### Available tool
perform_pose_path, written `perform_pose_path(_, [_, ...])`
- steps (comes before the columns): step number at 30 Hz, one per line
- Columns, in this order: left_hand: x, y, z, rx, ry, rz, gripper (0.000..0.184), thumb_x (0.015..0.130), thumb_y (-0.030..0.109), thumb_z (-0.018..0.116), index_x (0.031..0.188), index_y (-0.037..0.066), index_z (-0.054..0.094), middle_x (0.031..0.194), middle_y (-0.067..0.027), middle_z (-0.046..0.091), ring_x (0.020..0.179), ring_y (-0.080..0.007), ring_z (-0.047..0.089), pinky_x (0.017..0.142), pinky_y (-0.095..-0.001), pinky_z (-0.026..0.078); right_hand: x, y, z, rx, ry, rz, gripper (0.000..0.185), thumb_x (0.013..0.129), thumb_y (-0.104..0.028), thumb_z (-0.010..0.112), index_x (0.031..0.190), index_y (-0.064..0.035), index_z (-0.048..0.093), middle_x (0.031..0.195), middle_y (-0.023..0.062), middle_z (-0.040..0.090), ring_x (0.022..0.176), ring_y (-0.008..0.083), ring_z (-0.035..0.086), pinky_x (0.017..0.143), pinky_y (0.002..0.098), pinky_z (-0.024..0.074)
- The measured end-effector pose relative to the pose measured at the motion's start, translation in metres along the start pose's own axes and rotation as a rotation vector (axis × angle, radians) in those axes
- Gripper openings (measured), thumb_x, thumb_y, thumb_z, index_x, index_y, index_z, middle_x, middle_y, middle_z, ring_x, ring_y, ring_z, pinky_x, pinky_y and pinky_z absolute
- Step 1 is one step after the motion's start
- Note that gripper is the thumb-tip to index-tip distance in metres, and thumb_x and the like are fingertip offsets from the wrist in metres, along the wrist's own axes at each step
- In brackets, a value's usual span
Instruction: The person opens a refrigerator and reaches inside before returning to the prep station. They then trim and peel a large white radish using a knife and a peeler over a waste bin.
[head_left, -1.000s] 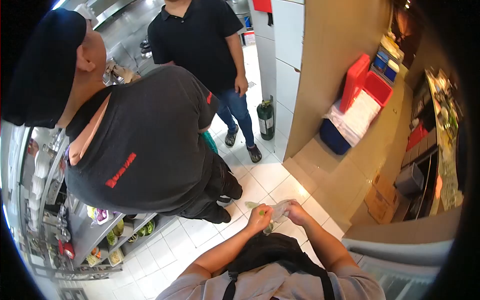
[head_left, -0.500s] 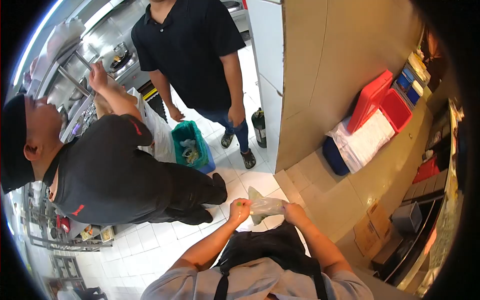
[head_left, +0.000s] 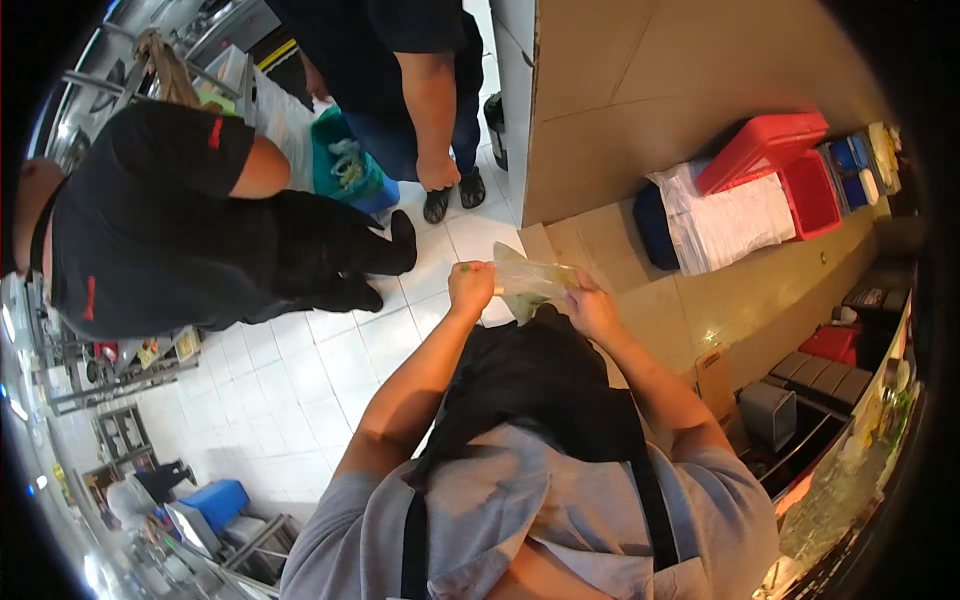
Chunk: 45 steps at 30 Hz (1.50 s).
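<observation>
Stretched between my two hands in front of the black apron (head_left: 540,380) is a clear plastic bag (head_left: 530,279) with something green inside; the contents are too blurred to name. My left hand (head_left: 470,288) is closed round one end of it, and a bit of green shows at the fingers. At the other end, my right hand (head_left: 592,303) pinches the plastic. Below the bag a pale green corner hangs over the floor tiles.
Two people in black shirts stand ahead and to the left, one person (head_left: 170,220) close by. Near them is a blue bin (head_left: 383,190) with a green liner. A wall (head_left: 640,110) rises ahead right, with a red cooler box (head_left: 810,195) and white sacking (head_left: 725,222) beyond. Shelving (head_left: 120,370) stands left.
My view has tilted and shifted, so my hands and the bag appear higher. The nearby person has lowered a raised arm. Both my hands keep hold of the bag.
</observation>
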<state>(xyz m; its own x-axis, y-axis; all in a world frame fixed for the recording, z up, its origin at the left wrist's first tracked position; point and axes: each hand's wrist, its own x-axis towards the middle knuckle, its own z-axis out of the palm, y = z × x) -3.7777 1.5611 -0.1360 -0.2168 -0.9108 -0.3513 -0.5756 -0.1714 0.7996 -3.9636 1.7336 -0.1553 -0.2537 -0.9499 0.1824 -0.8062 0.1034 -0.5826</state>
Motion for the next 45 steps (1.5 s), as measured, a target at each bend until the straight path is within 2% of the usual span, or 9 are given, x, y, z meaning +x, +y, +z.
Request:
perform_pose_path(4, [-0.001, 0.005, 0.000, 0.030, -0.072, 0.006, 0.024, 0.081, 0.023, 0.066, 0.079, -0.001, 0.072, 0.073, -0.0184, 0.069, 0.069, -0.0301, 0.067, 0.069, -0.0384, 0.051, 0.007, 0.007, -0.003, 0.110, -0.095, 0.340, 0.021, 0.088, -0.012, 0.059, 0.106, -0.0045, 0.062, 0.098, 0.0221, 0.065, 0.084, 0.0426, 0.064, 0.072, 0.0486, 0.0526])
perform_pose_path(13, [-0.005, 0.029, -0.015, 0.031, -0.047, 0.015, 0.024, 0.083, 0.022, 0.066, 0.082, 0.000, 0.072, 0.073, -0.0187, 0.069, 0.068, -0.0303, 0.066, 0.069, -0.0381, 0.050, 0.047, 0.005, -0.025, 0.124, 0.147, -0.011, 0.017, 0.079, -0.011, 0.072, 0.082, -0.0035, 0.057, 0.067, 0.0127, 0.057, 0.074, 0.0349, 0.059, 0.069, 0.0429, 0.0485])
perform_pose_path(15, [-0.004, 0.027, -0.016, 0.024, -0.017, 0.035, 0.024, 0.084, 0.023, 0.066, 0.082, -0.001, 0.072, 0.072, -0.0176, 0.069, 0.067, -0.0302, 0.065, 0.068, -0.0379, 0.050, 0.057, 0.008, -0.031, 0.429, -0.236, 0.273, 0.019, 0.075, -0.010, 0.077, 0.080, -0.0030, 0.060, 0.068, 0.0093, 0.058, 0.071, 0.0249, 0.058, 0.067, 0.0379, 0.0478])
perform_pose_path(19, [0.001, 0.019, -0.017, 0.012, -0.034, 0.053, 0.023, 0.085, 0.021, 0.066, 0.082, 0.000, 0.073, 0.068, -0.0144, 0.067, 0.062, -0.0223, 0.062, 0.064, -0.0353, 0.048, 0.064, 0.031, -0.019, 0.162, -0.205, -0.010, 0.017, 0.073, -0.008, 0.078, 0.079, -0.0036, 0.063, 0.073, 0.0072, 0.063, 0.067, 0.0201, 0.058, 0.063, 0.0329, 0.0474])
perform_pose_path(22, [-0.017, 0.030, -0.019, -0.033, -0.066, -0.048, 0.020, 0.086, 0.017, 0.065, 0.082, -0.002, 0.072, 0.069, -0.0086, 0.067, 0.063, -0.0150, 0.059, 0.062, -0.0316, 0.046, 0.061, 0.047, -0.014, 0.658, -0.348, 0.385, 0.016, 0.077, -0.015, 0.078, 0.079, -0.0058, 0.066, 0.070, 0.0028, 0.063, 0.068, 0.0149, 0.057, 0.072, 0.0336, 0.0485])
perform_pose_path(28, [-0.040, 0.023, -0.012, -0.072, -0.126, -0.129, 0.023, 0.089, 0.017, 0.064, 0.081, -0.003, 0.073, 0.064, -0.0035, 0.064, 0.056, -0.0097, 0.053, 0.051, -0.0299, 0.041, 0.054, 0.066, -0.015, 1.221, -0.383, 0.681, 0.042, 0.092, -0.044, 0.065, 0.120, -0.0137, 0.058, 0.125, 0.0111, 0.055, 0.111, 0.0212, 0.054, 0.091, 0.0434, 0.0461])
perform_pose_path(30, [-0.053, 0.029, -0.005, -0.142, -0.095, -0.169, 0.022, 0.089, 0.017, 0.064, 0.082, -0.003, 0.073, 0.064, -0.0031, 0.064, 0.056, -0.0093, 0.052, 0.050, -0.0296, 0.040, 0.050, 0.064, -0.005, 1.458, -0.564, 1.026, 0.074, 0.091, -0.061, 0.054, 0.147, -0.0198, 0.030, 0.148, 0.0139, 0.031, 0.118, 0.0254, 0.051, 0.087, 0.0434, 0.0501])
perform_pose_path(33, [-0.068, 0.021, 0.002, -0.177, -0.055, -0.255, 0.021, 0.089, 0.016, 0.064, 0.086, -0.003, 0.072, 0.065, -0.0045, 0.064, 0.056, -0.0099, 0.053, 0.051, -0.0306, 0.041, 0.041, 0.054, 0.025, 1.499, -0.738, 0.983, 0.089, 0.088, -0.071, 0.047, 0.154, -0.0243, 0.012, 0.153, 0.0160, 0.023, 0.122, 0.0272, 0.051, 0.089, 0.0451, 0.0500])
perform_pose_path(45, [-0.096, 0.010, 0.004, -0.019, 0.087, 0.011, 0.017, 0.087, 0.010, 0.061, 0.089, -0.004, 0.071, 0.078, -0.0099, 0.068, 0.069, -0.0127, 0.059, 0.064, -0.0307, 0.047, 0.064, 0.048, 0.002, 1.476, -0.746, 0.749, 0.037, 0.091, -0.010, 0.057, 0.127, -0.0054, 0.050, 0.108, 0.0120, 0.060, 0.091, 0.0232, 0.065, 0.084, 0.0359, 0.0538])
